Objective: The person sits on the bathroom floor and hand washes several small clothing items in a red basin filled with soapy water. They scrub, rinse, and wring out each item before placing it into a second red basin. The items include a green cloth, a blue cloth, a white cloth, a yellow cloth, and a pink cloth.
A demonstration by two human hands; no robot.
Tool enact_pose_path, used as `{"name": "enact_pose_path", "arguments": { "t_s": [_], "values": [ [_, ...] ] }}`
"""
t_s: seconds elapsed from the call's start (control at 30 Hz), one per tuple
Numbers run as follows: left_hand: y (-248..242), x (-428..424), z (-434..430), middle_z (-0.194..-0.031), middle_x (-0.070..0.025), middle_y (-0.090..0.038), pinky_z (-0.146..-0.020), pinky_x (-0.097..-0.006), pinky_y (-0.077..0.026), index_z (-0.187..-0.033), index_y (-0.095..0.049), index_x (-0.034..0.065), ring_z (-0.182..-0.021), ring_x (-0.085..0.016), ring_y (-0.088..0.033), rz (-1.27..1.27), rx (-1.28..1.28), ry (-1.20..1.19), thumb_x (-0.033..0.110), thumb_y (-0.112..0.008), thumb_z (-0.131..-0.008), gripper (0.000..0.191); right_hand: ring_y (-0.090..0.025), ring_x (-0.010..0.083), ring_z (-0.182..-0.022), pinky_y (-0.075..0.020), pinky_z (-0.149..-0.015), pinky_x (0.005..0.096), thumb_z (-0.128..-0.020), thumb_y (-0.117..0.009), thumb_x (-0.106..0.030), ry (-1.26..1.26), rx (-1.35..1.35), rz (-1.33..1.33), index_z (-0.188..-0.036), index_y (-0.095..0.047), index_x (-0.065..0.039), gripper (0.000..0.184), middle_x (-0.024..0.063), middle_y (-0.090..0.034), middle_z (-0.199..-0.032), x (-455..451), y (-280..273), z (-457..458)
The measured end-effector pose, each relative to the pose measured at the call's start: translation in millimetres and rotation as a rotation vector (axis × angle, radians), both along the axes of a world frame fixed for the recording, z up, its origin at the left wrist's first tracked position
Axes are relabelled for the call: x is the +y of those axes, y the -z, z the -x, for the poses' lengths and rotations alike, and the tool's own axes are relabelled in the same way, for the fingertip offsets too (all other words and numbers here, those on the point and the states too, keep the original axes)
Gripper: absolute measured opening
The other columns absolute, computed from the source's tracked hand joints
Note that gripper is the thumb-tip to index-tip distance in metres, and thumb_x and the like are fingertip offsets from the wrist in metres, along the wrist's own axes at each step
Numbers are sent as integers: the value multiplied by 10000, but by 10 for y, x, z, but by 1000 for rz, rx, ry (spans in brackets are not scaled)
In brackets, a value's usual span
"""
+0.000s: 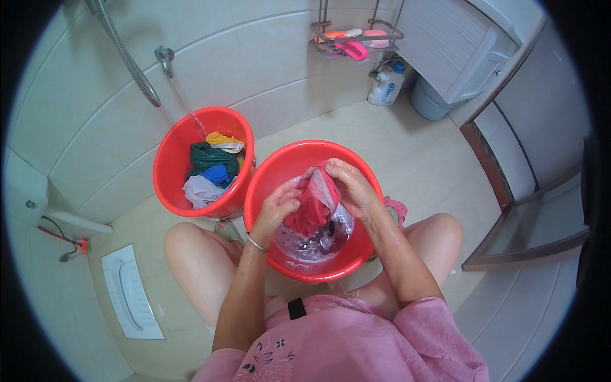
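A wet red cloth with a paler pink edge hangs over a red plastic basin. My right hand pinches its upper edge between thumb and fingers. At the cloth's other side my left hand, a bangle on its wrist, has its fingers curled on the fabric. Below the cloth lies soapy water with foam and a dark thing partly in it. Beside the basin stands a red bucket holding a dark green garment, a yellow cloth, a blue cloth and a pale cloth.
Water runs from a wall tap into the bucket. A shower hose hangs nearby. A squat toilet is set in the floor at left. A white jug and grey bin stand by the wall, under a wire rack and cabinet.
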State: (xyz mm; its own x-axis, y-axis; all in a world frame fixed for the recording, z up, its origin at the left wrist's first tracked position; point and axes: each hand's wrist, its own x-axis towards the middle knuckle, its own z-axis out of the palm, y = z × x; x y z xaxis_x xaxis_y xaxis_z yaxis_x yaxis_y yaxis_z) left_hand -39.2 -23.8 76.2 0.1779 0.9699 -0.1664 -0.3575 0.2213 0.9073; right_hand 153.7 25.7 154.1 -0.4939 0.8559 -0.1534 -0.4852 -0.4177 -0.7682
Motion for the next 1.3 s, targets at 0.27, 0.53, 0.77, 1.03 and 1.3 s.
{"name": "enact_pose_path", "arguments": {
  "t_s": [0.27,0.53,0.77,1.03,1.3],
  "values": [
    [479,-94,-225,-1048,-26,-612,-793,-235,-467,-1236,-519,2,-921,-92,-576,13,246,208,16,-556,-868,370,-605,152,-921,-493,-841,302,-914,-547,-170,45,118,-6,-1021,-582,-20,188,88,-633,-1004,40,-125,-109],
    [320,-78,31,-931,-8,-644,-720,-225,-468,-973,-687,-19,-816,-84,-586,-89,571,-22,164,-656,-853,222,-623,229,-914,-501,-847,360,-905,-552,-205,313,-35,7,-957,-596,-4,212,141,-647,-944,238,-63,-508],
    [77,-35,199,-971,-50,-659,-822,-251,-466,-999,-685,-8,-928,-110,-591,-179,447,-213,117,-620,-873,189,-546,105,-687,-467,-649,267,-900,-582,-192,562,-253,31,-823,-598,-54,159,14,-584,-758,339,163,-691],
    [-331,-52,316,-911,3,-634,-785,-211,-455,-1015,-648,7,-854,-80,-584,-169,294,-308,129,-577,-910,176,-533,78,-644,-449,-609,230,-891,-611,-178,719,-367,-33,-830,-606,-55,138,1,-592,-746,330,99,-755],
    [-615,-96,211,-1055,-56,-604,-873,-264,-457,-1102,-540,37,-967,-131,-586,-71,-400,-239,123,-480,-958,178,-597,197,-817,-481,-731,323,-826,-649,-205,635,-998,-499,-942,-600,-15,228,70,-620,-858,304,192,-630]
  ]
}}
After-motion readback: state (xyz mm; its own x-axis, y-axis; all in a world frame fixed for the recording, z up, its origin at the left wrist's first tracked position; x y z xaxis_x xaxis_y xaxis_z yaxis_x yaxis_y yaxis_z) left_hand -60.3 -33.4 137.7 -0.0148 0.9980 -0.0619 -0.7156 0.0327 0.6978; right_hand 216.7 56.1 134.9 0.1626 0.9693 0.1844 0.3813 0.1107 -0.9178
